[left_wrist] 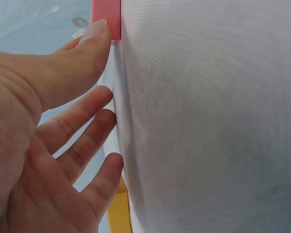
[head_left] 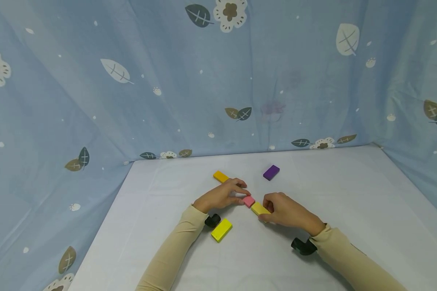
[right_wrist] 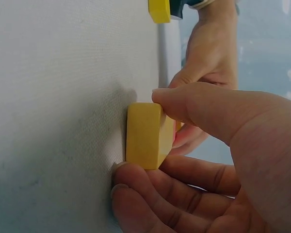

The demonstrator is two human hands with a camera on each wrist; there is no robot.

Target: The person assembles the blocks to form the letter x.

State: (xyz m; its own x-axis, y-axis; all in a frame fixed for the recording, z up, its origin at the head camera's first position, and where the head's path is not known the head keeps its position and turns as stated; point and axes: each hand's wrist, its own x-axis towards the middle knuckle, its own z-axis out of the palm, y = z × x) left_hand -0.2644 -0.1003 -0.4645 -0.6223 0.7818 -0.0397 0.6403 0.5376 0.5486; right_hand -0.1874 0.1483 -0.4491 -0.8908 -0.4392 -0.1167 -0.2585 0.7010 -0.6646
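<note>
Near the middle of the table lies a small pink block point(head_left: 249, 201), flat on the white cloth. My left hand point(head_left: 223, 195) pinches it between thumb and index finger, the other fingers spread loosely. End to end with the pink block, almost touching it, is a pale yellow block point(head_left: 259, 209). The thumb and fingers of my right hand point(head_left: 287, 211) hold this block by its two sides, as the right wrist view shows close up. Behind my left hand lies an orange block point(head_left: 220, 176), partly covered by that hand in the head view.
A bright yellow block point(head_left: 221, 230) lies just right of the left wrist's black strap point(head_left: 213, 220). Farther back is a purple block point(head_left: 271, 172). A blue patterned curtain point(head_left: 211, 81) hangs behind the white-covered table point(head_left: 160, 238).
</note>
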